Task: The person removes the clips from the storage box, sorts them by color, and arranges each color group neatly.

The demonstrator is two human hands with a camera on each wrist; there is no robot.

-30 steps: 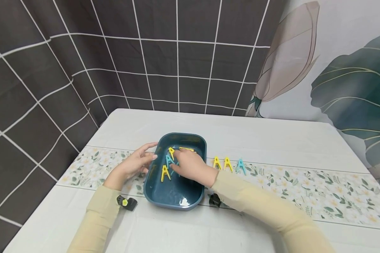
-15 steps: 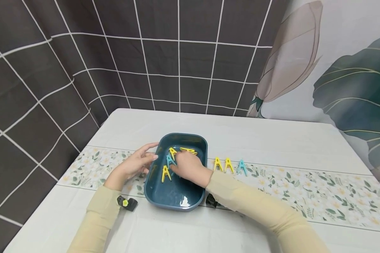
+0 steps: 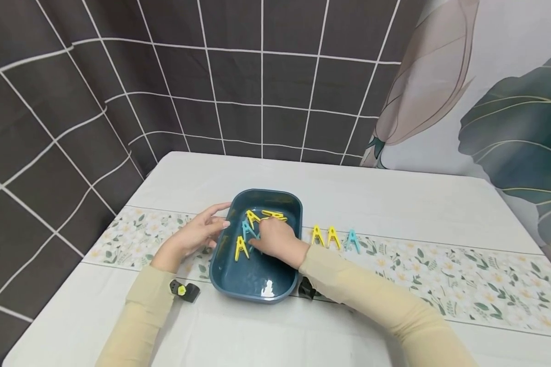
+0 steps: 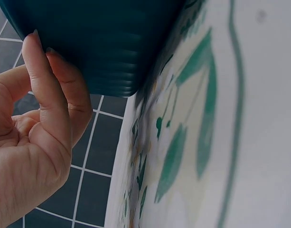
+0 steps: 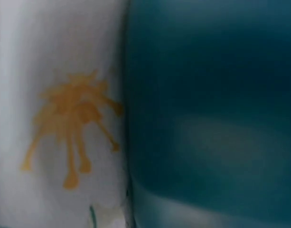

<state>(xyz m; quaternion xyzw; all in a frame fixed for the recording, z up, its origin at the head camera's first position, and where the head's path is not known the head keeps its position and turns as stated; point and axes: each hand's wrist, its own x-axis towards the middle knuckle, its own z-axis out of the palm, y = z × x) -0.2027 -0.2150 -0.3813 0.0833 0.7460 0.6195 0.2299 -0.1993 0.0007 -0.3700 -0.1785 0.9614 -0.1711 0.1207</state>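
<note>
A dark blue plastic basin [image 3: 257, 285] stands on the table with several clothespins in it. Among them are a yellow clothespin [image 3: 241, 248] nearest the left wall and a blue clothespin [image 3: 246, 228] behind it. My right hand [image 3: 277, 239] reaches down into the basin over the clothespins. Its fingertips are hidden, so whether it pinches one does not show; the right wrist view has only the basin wall [image 5: 211, 114] and the cloth. My left hand [image 4: 45, 109] touches the basin's left side with its fingertips, the fingers loosely extended.
To the right of the basin, two yellow clothespins [image 3: 325, 236] and a blue clothespin [image 3: 352, 240] lie in a row on the flowered band of the white tablecloth [image 3: 395, 204]. Dark tiled-pattern fabric [image 3: 234, 76] hangs behind the table.
My right hand has shifted slightly within the basin, uncovering more of the yellow clothespins at its far end. The left hand stays at the basin's side. The head view has tilted a little.
</note>
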